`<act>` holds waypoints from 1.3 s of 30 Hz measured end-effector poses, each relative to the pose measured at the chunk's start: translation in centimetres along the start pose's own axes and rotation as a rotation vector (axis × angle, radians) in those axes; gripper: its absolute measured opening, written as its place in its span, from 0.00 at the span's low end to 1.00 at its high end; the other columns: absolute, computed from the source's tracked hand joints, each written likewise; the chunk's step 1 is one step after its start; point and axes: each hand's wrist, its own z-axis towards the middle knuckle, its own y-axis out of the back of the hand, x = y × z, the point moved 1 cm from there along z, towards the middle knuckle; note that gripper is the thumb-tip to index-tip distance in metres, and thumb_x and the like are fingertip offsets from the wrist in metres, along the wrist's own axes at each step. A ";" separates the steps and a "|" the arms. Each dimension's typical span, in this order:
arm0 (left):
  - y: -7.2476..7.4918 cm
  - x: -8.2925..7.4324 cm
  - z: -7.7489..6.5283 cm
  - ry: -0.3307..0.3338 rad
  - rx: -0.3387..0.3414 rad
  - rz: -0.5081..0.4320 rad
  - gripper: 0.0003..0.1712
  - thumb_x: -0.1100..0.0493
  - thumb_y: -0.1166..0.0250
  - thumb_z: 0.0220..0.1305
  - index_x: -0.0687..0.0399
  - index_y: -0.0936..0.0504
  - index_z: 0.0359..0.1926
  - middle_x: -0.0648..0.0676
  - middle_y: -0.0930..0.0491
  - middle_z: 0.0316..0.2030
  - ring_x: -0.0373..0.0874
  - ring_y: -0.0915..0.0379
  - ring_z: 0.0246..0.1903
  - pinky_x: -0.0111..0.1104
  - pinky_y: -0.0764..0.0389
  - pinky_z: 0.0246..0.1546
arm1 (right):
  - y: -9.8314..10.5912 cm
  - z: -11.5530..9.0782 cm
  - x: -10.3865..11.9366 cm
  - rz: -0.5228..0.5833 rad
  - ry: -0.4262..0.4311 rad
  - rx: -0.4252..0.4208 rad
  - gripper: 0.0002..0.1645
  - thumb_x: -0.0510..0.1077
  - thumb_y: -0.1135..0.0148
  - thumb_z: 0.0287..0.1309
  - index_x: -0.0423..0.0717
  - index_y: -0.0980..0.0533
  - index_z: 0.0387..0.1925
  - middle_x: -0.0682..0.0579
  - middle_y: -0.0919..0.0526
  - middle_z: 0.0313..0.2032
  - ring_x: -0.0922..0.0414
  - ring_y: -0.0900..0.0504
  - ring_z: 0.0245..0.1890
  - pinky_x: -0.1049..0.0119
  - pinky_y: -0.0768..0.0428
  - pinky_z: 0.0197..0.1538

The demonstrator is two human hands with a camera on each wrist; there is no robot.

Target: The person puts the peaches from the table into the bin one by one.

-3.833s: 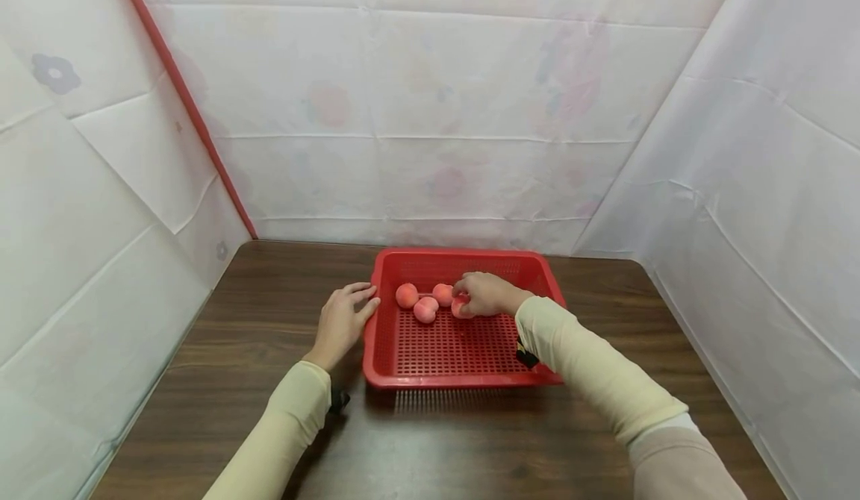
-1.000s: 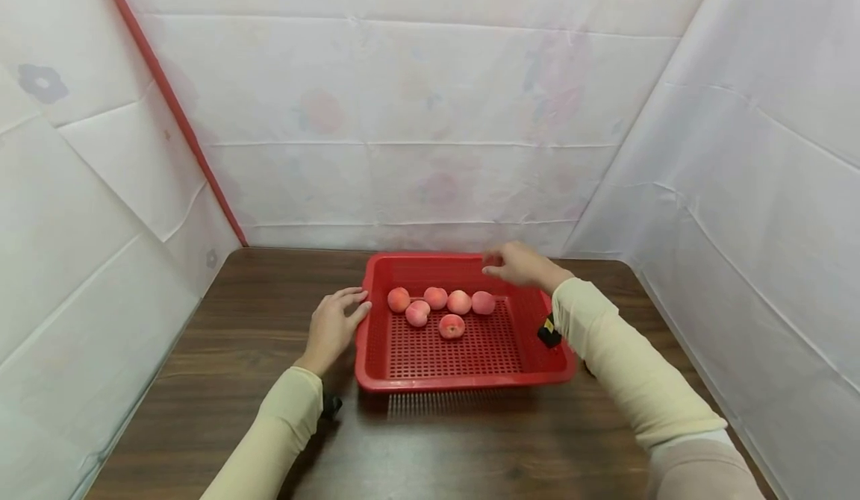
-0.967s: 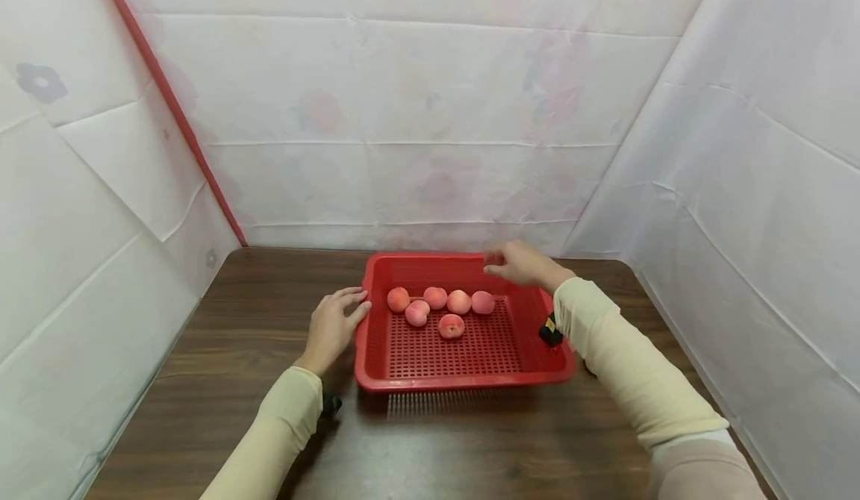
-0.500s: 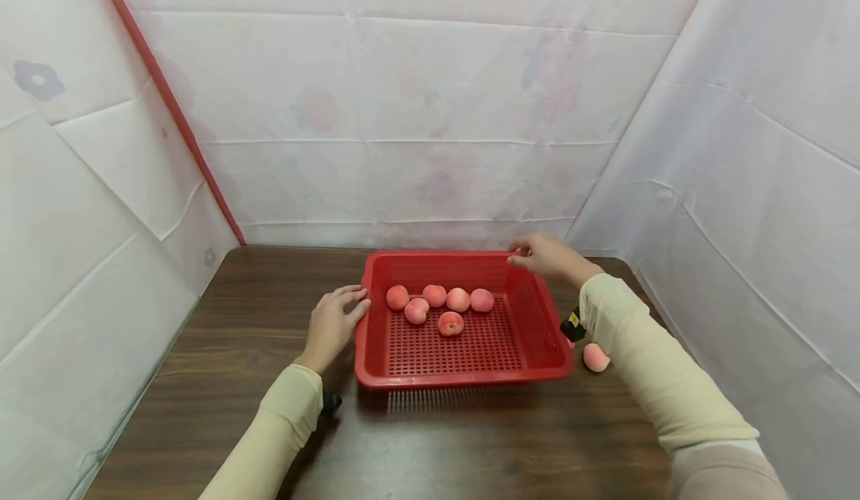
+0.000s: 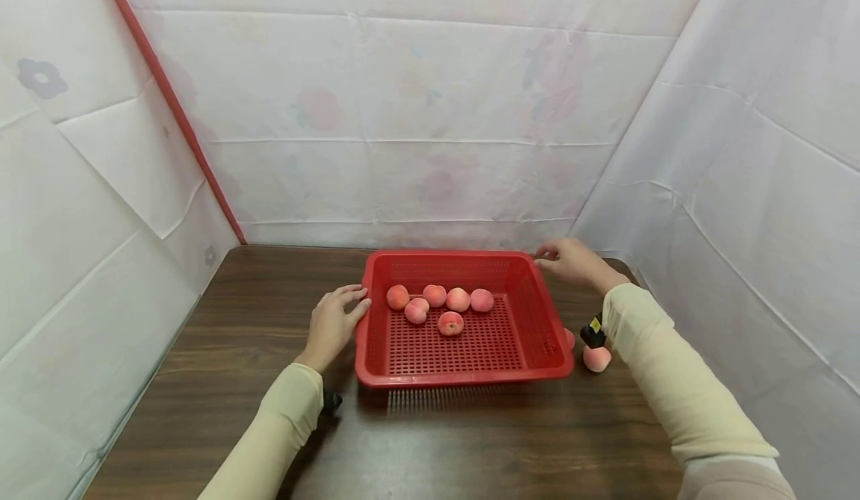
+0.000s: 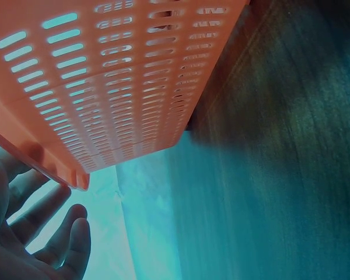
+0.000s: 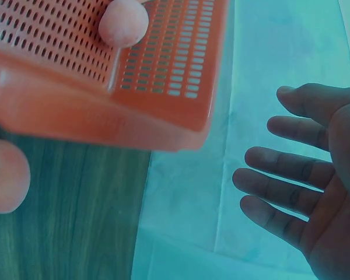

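A red perforated plastic basket [image 5: 446, 382] stands on the table, with several peaches [image 5: 451, 324] spread over its left and middle floor. My left hand [image 5: 332, 327] is at the basket's left rim; in the left wrist view its fingers [image 6: 39, 219] are loosely bent, with some of them against the rim. My right hand [image 5: 575, 263] is beyond the basket's back right corner, holding nothing. Its fingers [image 7: 286, 166] are spread apart in the right wrist view. Two more peaches lie outside the basket on the right: one peach [image 5: 596, 359] in view, another peach [image 5: 569, 338] partly hidden by the rim.
Under everything is a dark wood-grain table [image 5: 269, 321]. White patterned sheets [image 5: 430, 112] hang behind it and on both sides. A red strip [image 5: 168, 97] runs down the left corner. A small black device [image 5: 593, 332] is on the right wrist.
Within the last second my right hand has moved right, from above the basket to past its back right corner. The two outside peaches have come into view. Left hand stays at the rim.
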 end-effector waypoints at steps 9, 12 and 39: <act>0.0 0.0 -0.1 0.007 -0.003 -0.003 0.21 0.53 0.35 0.64 0.59 0.17 0.55 0.58 0.20 0.57 0.58 0.26 0.57 0.54 0.29 0.61 | -0.8 -1.1 -3.1 -0.034 -0.015 0.006 0.17 0.46 0.41 0.64 0.36 0.20 0.46 0.43 0.15 0.36 0.50 0.18 0.35 0.54 0.21 0.39; 0.1 0.0 -0.1 0.008 -0.006 -0.009 0.21 0.53 0.35 0.64 0.59 0.17 0.54 0.58 0.20 0.57 0.58 0.26 0.57 0.54 0.30 0.61 | -1.6 -1.6 -4.0 -0.041 -0.042 0.018 0.18 0.47 0.41 0.64 0.36 0.20 0.46 0.41 0.16 0.39 0.47 0.18 0.40 0.51 0.21 0.43; -0.2 0.2 -0.1 0.014 -0.008 -0.015 0.21 0.54 0.35 0.64 0.57 0.17 0.55 0.58 0.20 0.57 0.58 0.27 0.58 0.55 0.30 0.61 | -8.4 -3.1 -6.7 0.028 -0.121 0.189 0.28 0.31 0.46 0.47 0.27 0.26 0.54 0.47 0.20 0.27 0.56 0.25 0.27 0.63 0.26 0.32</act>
